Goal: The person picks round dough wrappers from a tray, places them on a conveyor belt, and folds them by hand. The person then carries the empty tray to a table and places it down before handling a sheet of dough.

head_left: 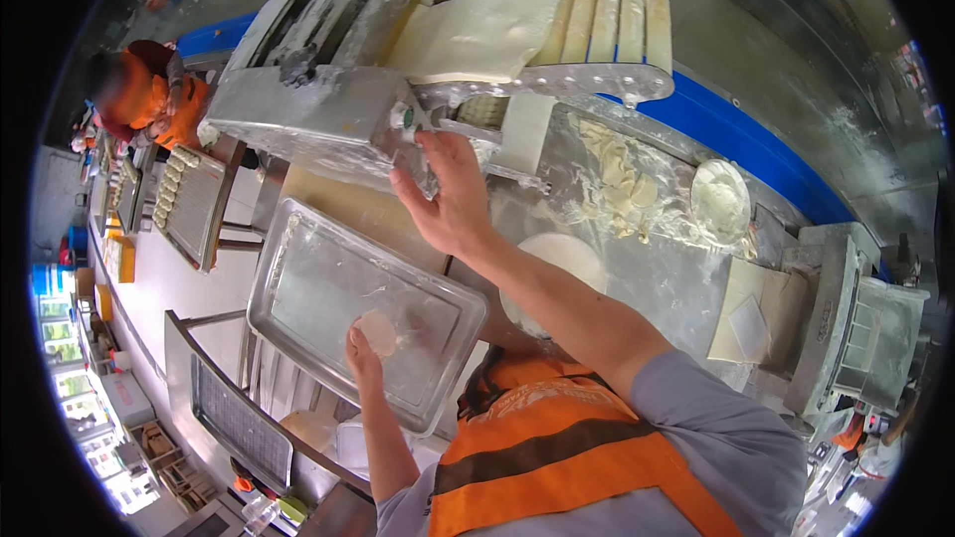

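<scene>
A pale, thin round disc is pinched in my left hand above a large metal tray; I cannot tell whether it is dough or a scraper. My right hand reaches up to the flour-dusted end of a steel dough sheeter. Its fingers are at the panel just below a green button, thumb spread apart, and I see nothing held. On the machine's top lies a flat dough sheet, running to pale rollers on the right.
Dough scraps and a floury bowl sit on the steel table to the right. A weighing scale stands at the far right. Left, a rack tray carries rows of dough pieces, near a person in orange.
</scene>
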A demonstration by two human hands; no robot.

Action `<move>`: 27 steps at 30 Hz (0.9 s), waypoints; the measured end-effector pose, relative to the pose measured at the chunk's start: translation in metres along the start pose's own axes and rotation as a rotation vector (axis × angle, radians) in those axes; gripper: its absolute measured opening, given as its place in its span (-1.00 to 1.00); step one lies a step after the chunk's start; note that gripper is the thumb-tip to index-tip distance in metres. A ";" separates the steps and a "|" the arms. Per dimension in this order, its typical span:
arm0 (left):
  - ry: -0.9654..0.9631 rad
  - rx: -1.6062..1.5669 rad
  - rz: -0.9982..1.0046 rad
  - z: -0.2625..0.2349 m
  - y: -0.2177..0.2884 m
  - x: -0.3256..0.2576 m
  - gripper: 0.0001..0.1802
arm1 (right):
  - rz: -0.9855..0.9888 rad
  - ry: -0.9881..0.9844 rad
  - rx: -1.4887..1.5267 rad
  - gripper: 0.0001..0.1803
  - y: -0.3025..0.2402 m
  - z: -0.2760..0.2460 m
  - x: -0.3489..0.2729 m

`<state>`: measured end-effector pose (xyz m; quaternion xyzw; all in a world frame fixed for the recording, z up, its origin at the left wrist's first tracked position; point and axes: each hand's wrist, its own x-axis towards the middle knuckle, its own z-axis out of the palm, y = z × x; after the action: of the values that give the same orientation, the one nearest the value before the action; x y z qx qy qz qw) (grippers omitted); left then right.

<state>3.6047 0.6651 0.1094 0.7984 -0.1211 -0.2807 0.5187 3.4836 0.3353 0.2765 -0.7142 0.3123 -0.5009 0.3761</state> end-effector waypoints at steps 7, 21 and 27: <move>0.225 -0.449 -0.251 -0.009 0.018 0.017 -0.45 | 0.045 -0.036 -0.006 -0.39 -0.003 -0.008 0.006; 0.325 1.003 0.445 0.005 -0.005 -0.032 -0.43 | 0.055 -0.721 -0.496 -0.50 0.141 -0.156 -0.189; 0.156 0.884 0.230 0.057 -0.014 -0.006 -0.26 | 0.045 -0.948 -0.844 -0.43 0.154 -0.173 -0.232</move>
<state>3.5657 0.6307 0.0817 0.9431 -0.2774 -0.0819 0.1639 3.2383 0.4070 0.0717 -0.9384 0.2975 0.0441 0.1699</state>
